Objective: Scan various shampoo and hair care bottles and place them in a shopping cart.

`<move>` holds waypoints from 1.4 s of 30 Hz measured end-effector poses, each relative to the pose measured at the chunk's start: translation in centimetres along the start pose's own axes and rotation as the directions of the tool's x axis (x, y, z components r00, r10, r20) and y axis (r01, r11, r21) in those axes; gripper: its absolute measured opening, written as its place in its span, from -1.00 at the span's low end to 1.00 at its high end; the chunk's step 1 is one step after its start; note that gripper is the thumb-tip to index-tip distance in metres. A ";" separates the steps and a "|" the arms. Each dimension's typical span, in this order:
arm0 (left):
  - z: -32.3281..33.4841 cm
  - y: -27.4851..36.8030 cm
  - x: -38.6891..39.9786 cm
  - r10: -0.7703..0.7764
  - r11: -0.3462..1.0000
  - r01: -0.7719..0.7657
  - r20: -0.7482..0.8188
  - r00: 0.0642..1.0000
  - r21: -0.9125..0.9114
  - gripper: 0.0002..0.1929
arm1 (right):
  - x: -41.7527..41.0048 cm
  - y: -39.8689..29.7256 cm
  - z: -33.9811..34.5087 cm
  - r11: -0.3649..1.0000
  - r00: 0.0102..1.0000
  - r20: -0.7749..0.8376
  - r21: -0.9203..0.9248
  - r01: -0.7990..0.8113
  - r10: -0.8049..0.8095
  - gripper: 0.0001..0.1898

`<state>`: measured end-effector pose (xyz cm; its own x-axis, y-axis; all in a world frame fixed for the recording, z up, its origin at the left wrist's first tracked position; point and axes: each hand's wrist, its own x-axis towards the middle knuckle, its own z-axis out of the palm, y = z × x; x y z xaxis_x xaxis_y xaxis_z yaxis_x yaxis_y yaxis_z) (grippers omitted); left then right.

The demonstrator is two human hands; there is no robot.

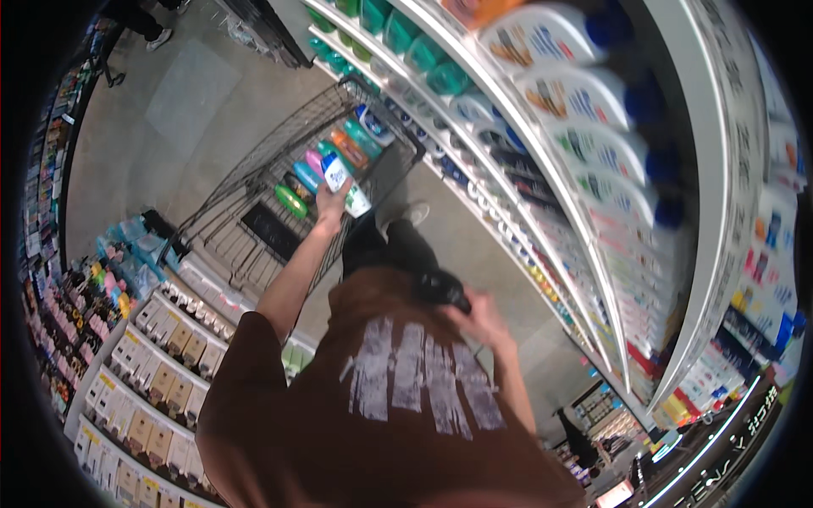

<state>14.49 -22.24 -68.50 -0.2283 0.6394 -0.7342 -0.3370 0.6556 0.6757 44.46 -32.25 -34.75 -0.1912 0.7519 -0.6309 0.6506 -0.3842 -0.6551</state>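
Note:
My left hand is closed around a white shampoo bottle with a blue cap, held over a wire shopping cart. Below it, several bottles lie in a row in the cart: a green bottle, a light blue bottle, an orange bottle, a teal bottle and a blue-and-white bottle at the far end. At my waist, my right hand touches a black object, slightly blurred. Whether the fingers grip it cannot be told.
Tall shelves of bottles rise close on my right, their front edges beside the cart. A tiered display of boxes stands at lower left. Beyond the cart, across the concrete floor, another person's shoe shows at upper left.

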 end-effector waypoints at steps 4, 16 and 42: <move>0.4 -3.2 9.1 -0.028 0.989 0.042 -0.100 0.995 0.142 -0.49 | 1.5 -0.1 1.8 0.957 0.953 0.093 -0.072 -0.281 0.287 -0.57; 3.7 -10.9 28.7 0.045 0.954 -0.043 0.003 0.999 0.296 -0.62 | 6.9 1.7 8.1 0.886 0.890 0.197 0.142 -0.442 0.412 -0.54; 2.5 -6.6 16.1 0.188 0.576 -0.363 0.314 0.931 0.732 -0.44 | 4.9 6.7 7.9 0.953 0.964 0.051 0.142 -0.267 0.263 -0.67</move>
<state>15.27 -15.26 -84.59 0.0114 0.8443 -0.5358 0.5580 0.4393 0.7041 42.10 -35.36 -45.53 -0.0507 0.5964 -0.8011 0.5666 -0.6433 -0.5148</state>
